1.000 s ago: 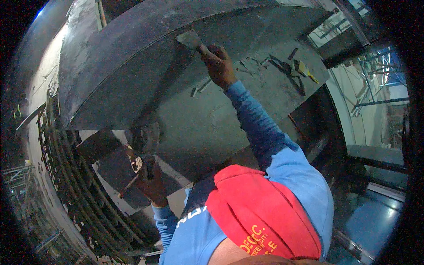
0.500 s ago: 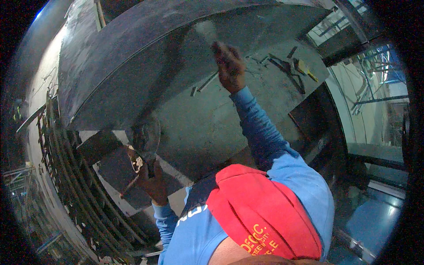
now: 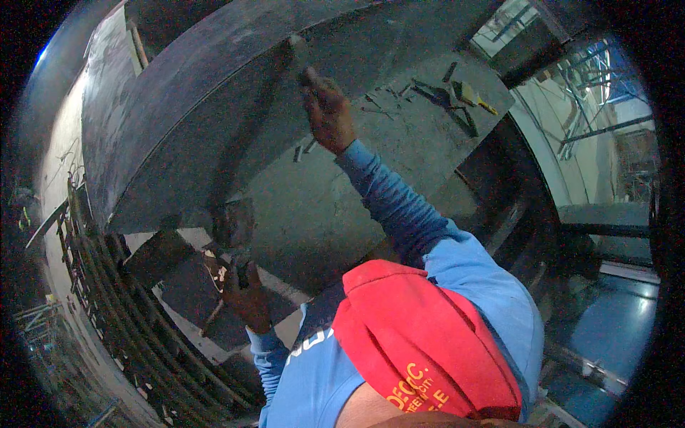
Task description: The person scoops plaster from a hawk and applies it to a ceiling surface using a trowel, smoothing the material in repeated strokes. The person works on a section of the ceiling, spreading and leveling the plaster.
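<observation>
My right hand [image 3: 330,118] reaches far forward, fingers wrapped around the dark handle of what looks like a putty knife [image 3: 298,53]. Its narrow-looking blade meets the dark grey panel [image 3: 235,93], close to the long curved edge. Lower left, my left hand [image 3: 250,303] is closed on a dark object with a pale crusted patch [image 3: 214,269]. Shadow hides the exact kind of that object. A thin stick-like piece [image 3: 212,319] shows beside the hand, and a dark blocky shape [image 3: 234,222] sits just beyond it.
Dark flat tools [image 3: 446,100] and a brush with a yellow handle [image 3: 485,107] lie on the grey surface at right, near small scraps. Curved dark bars [image 3: 135,307] run along the left. Metal framing [image 3: 585,121] stands at far right.
My right hand and the putty knife have shifted left along the panel, and the blade now looks narrower. My left hand stays nearly in place. The whole view has moved slightly.
</observation>
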Tool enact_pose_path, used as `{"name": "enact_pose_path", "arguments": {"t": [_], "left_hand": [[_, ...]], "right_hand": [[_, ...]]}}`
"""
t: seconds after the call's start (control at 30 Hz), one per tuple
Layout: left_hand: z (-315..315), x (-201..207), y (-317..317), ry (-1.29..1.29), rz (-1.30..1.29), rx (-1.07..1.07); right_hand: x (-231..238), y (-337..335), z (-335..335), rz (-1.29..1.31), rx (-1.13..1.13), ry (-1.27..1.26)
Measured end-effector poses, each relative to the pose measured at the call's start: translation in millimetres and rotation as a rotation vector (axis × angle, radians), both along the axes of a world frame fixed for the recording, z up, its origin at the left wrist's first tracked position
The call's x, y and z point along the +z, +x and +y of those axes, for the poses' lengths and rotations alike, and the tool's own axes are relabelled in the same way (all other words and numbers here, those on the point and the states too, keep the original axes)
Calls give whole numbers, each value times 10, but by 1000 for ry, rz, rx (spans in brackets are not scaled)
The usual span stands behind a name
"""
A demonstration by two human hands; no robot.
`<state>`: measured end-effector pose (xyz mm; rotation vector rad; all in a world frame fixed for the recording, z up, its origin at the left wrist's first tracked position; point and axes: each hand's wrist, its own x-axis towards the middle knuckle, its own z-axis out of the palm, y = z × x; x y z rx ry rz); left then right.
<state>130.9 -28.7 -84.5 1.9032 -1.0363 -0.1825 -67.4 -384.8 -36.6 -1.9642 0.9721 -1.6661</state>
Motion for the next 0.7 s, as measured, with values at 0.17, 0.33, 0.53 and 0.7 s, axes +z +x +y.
{"name": "enact_pose_path", "arguments": {"t": [0.17,0.33,0.53,0.7], "left_hand": [[-51,210,-6,231,142,-18],[-176,336,-26,109,-40,-1],[-166,277,-137,93,-128,33],[-184,474,-207,241,99,-8]], "right_hand": [[-28,-66,296,269,108,59],[271,-731,78,-216,25,322],[451,-1180,-647,-537,54,538],[278,-580,-573,-224,-62,423]]}}
